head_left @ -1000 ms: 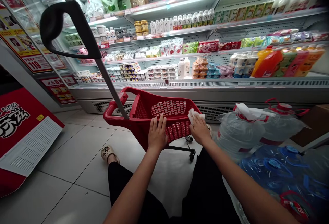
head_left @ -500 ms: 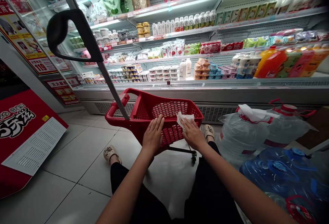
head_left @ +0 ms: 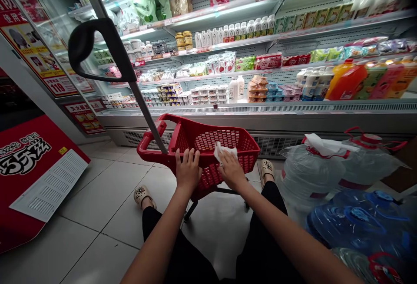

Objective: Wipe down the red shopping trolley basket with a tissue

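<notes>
A small red shopping cart (head_left: 211,130) with a perforated plastic basket stands in front of me. My left hand (head_left: 188,170) rests on the near rim of the basket, fingers spread and reaching over the edge. Farther right along the same rim, my right hand (head_left: 232,170) presses a crumpled white wipe (head_left: 224,148) against the plastic; part of the wipe is covered by my fingers. A grey pole with a black loop handle (head_left: 125,64) rises at a slant from the cart's left end. Beneath the basket, the legs and wheels show only in part.
Beyond the cart runs a refrigerated shelf (head_left: 208,109) stocked with dairy and drinks. Clear bagged water jugs (head_left: 309,173) and blue water jugs (head_left: 352,216) stand close on my right. A red display unit (head_left: 42,175) is at the left. My feet in beige clogs flank the cart.
My right hand has slid left along the rim with the wipe. My left hand has moved slightly left, its fingers now more spread over the edge. The view has shifted a little.
</notes>
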A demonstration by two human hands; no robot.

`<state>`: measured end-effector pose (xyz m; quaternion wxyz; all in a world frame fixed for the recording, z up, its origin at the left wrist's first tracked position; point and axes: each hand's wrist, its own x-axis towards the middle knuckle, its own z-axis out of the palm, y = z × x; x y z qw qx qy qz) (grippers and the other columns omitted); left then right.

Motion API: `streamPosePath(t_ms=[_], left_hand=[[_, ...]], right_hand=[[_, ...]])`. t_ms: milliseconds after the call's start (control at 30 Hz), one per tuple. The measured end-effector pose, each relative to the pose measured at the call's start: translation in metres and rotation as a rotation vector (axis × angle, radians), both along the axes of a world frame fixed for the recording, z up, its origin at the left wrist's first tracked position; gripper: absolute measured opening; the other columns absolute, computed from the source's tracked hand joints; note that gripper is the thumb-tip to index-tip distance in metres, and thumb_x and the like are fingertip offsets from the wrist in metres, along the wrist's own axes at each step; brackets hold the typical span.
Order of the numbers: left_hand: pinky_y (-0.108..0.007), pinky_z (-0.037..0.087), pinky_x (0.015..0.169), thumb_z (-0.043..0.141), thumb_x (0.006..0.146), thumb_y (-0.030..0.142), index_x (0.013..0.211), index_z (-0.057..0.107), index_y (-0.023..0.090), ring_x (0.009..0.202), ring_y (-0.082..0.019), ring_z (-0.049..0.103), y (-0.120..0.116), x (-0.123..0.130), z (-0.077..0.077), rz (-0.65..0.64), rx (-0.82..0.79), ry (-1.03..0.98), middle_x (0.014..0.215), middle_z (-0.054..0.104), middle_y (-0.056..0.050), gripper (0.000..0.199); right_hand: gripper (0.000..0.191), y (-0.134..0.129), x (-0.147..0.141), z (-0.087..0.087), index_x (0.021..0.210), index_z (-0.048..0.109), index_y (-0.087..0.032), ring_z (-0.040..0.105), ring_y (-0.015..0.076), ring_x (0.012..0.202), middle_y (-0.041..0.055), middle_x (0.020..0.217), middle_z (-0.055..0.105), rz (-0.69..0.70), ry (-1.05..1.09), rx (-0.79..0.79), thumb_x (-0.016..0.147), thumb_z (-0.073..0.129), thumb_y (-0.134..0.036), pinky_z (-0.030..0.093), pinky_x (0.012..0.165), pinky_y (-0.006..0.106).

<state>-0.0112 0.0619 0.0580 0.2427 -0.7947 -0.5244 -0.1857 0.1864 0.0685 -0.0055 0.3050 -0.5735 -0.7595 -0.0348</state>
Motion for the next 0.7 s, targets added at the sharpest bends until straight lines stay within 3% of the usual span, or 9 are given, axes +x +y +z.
streamPosePath(t_ms=[100,200,333,533,600,700], left_hand=[[-0.061,0.014,0.130,0.050,0.094,0.019,0.161,0.038,0.013,0.141,-0.034,0.050,0.002,0.002,-0.002,0.031,0.037,0.000,0.153,0.056,-0.016,0.069],[-0.058,0.019,0.130,0.038,0.099,0.014,0.167,0.021,0.015,0.141,-0.029,0.050,0.001,-0.001,-0.002,0.049,0.081,0.007,0.160,0.050,-0.012,0.071],[-0.055,0.013,0.132,0.043,0.096,0.015,0.167,0.021,0.013,0.143,-0.028,0.050,-0.003,-0.007,-0.002,-0.006,0.087,-0.004,0.161,0.049,-0.011,0.075],[-0.056,0.007,0.133,0.049,0.092,0.018,0.161,0.039,0.014,0.144,-0.031,0.049,-0.011,-0.008,-0.008,-0.020,0.075,-0.024,0.161,0.049,-0.011,0.070],[-0.057,0.006,0.133,0.050,0.092,0.020,0.161,0.040,0.013,0.144,-0.031,0.049,-0.014,-0.005,-0.010,-0.013,0.072,-0.033,0.162,0.048,-0.012,0.070],[-0.058,0.007,0.132,0.049,0.094,0.021,0.164,0.033,0.013,0.144,-0.030,0.048,-0.017,-0.001,-0.012,0.005,0.074,-0.034,0.164,0.044,-0.012,0.072]], right_hand=[[0.066,-0.001,-0.048,0.014,0.160,0.039,-0.007,0.029,0.0259,0.157,0.0138,0.166,0.040,0.142,0.042,0.027,0.096,0.043,-0.024,0.020,0.131,0.048],[0.064,-0.006,-0.072,0.023,0.157,0.043,-0.005,0.030,0.0248,0.157,0.0150,0.165,0.041,0.218,0.075,0.073,0.096,0.043,-0.023,0.020,0.131,0.047],[0.064,-0.013,-0.048,0.017,0.157,0.045,-0.009,0.039,0.0260,0.152,0.0137,0.161,0.048,0.206,0.040,0.117,0.094,0.045,-0.021,0.022,0.131,0.049],[0.061,-0.020,0.010,-0.006,0.158,0.044,-0.014,0.044,0.0281,0.148,0.0128,0.156,0.054,0.043,0.006,0.122,0.098,0.041,-0.022,0.025,0.129,0.054],[0.061,-0.022,0.006,-0.007,0.159,0.044,-0.013,0.045,0.0290,0.147,0.0135,0.155,0.055,0.007,0.037,0.118,0.099,0.040,-0.023,0.026,0.128,0.055],[0.061,-0.023,-0.022,0.002,0.159,0.043,-0.015,0.044,0.0282,0.148,0.0127,0.156,0.054,0.040,0.081,0.120,0.099,0.039,-0.022,0.025,0.128,0.056]])
